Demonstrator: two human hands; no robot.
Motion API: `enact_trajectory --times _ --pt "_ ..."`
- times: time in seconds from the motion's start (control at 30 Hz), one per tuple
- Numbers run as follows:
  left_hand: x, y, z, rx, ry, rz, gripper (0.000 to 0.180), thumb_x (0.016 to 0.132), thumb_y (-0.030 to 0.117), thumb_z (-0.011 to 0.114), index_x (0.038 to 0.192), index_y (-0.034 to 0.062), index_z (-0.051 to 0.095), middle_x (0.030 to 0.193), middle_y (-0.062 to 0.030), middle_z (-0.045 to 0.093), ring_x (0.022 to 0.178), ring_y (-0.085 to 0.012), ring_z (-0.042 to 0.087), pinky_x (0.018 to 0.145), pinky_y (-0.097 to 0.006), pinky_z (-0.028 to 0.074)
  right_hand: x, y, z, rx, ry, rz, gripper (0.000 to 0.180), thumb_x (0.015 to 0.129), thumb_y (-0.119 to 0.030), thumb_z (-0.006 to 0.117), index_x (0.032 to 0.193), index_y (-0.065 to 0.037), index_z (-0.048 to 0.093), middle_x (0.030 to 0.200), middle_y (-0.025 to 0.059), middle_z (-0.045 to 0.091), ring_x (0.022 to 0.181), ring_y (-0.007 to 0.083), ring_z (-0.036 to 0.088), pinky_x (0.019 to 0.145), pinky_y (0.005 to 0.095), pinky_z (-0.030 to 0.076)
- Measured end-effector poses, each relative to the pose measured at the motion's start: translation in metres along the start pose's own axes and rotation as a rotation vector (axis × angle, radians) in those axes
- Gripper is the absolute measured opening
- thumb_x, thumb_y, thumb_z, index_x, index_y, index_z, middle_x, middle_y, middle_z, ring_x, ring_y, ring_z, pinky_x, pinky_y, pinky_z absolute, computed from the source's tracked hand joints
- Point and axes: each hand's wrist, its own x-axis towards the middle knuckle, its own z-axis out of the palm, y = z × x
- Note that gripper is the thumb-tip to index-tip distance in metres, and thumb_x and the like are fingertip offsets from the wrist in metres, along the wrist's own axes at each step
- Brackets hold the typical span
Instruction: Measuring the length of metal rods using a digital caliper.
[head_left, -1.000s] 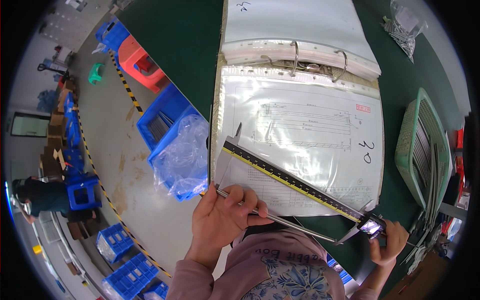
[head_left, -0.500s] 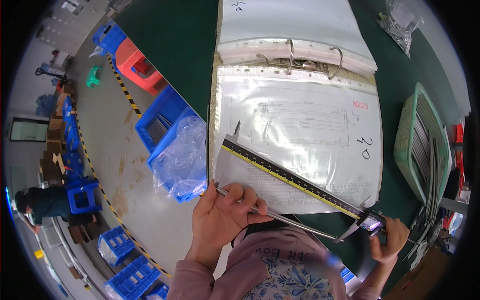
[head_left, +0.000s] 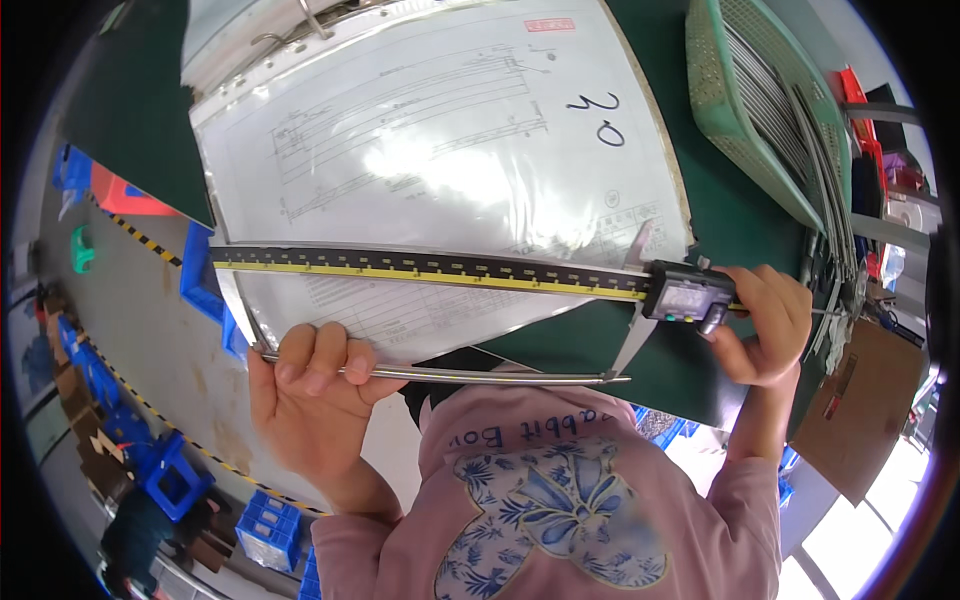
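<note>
In the head view, the left hand [head_left: 315,425] has its fingers curled round a thin metal rod [head_left: 490,378], which spans the jaws of a digital caliper [head_left: 440,268]; the right hand's [head_left: 772,335] fingers grip the caliper's display end. The sleeved drawing sheet [head_left: 360,215] bears large handwriting and a red stamp. Green desk [head_left: 725,205] shows between sheet and basket [head_left: 712,90]; its near edge crosses behind the rod.

The sheet [head_left: 235,150] bears a large black handwritten number [head_left: 597,119], a red boxed stamp [head_left: 550,25] and fine print too small to read. Small figures line the caliper's [head_left: 430,265] black scale; its display [head_left: 684,299] is unreadable. Blue lettering [head_left: 535,431] crosses the shirt [head_left: 590,425].
</note>
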Motion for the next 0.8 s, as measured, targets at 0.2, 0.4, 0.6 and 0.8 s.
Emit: enact_trajectory --times 0.2,0.4,0.6,0.8 --pt "-0.0062 0.0008 0.0012 0.02 0.032 0.021 0.033 0.092 0.035 0.026 0.077 0.0084 0.04 0.079 -0.0089 0.04 0.088 -0.0304 0.041 0.086 -0.059 0.035 -0.0009 -0.0021 0.0024 0.011 0.019 -0.015 0.039 0.065 -0.034 0.066 0.078 0.002 0.057 0.051 0.0042 0.044 0.038 0.0169 0.04 0.036 0.0269 0.028" --pt "-0.0063 0.0013 0.0035 0.008 0.03 0.035 0.033 0.092 0.035 0.025 0.077 0.0086 0.039 0.079 -0.0095 0.04 0.086 -0.0294 0.04 0.085 -0.06 0.035 -0.0022 -0.0028 0.0049 0.007 0.034 -0.005 0.039 0.064 -0.036 0.067 0.076 0.0 0.057 0.051 0.0039 0.044 0.038 0.0169 0.041 0.036 0.0268 0.029" --pt "-0.0061 0.0038 0.0028 0.017 0.029 0.032 0.033 0.092 0.034 0.024 0.077 0.0086 0.038 0.079 -0.0095 0.039 0.085 -0.029 0.039 0.085 -0.06 0.035 -0.0002 -0.0041 0.0067 0.01 0.032 0.014 0.039 0.063 -0.037 0.067 0.073 -0.001 0.056 0.051 0.0038 0.044 0.038 0.0171 0.041 0.036 0.0269 0.029" --pt "-0.0067 0.0046 0.0029 0.007 0.025 0.025 0.033 0.092 0.034 0.025 0.077 0.0084 0.038 0.079 -0.0095 0.039 0.085 -0.0288 0.039 0.085 -0.06 0.035 -0.0009 -0.0052 0.0074 0.002 0.036 0.025 0.04 0.064 -0.039 0.067 0.071 -0.002 0.056 0.051 0.0037 0.044 0.038 0.0173 0.04 0.036 0.027 0.029"
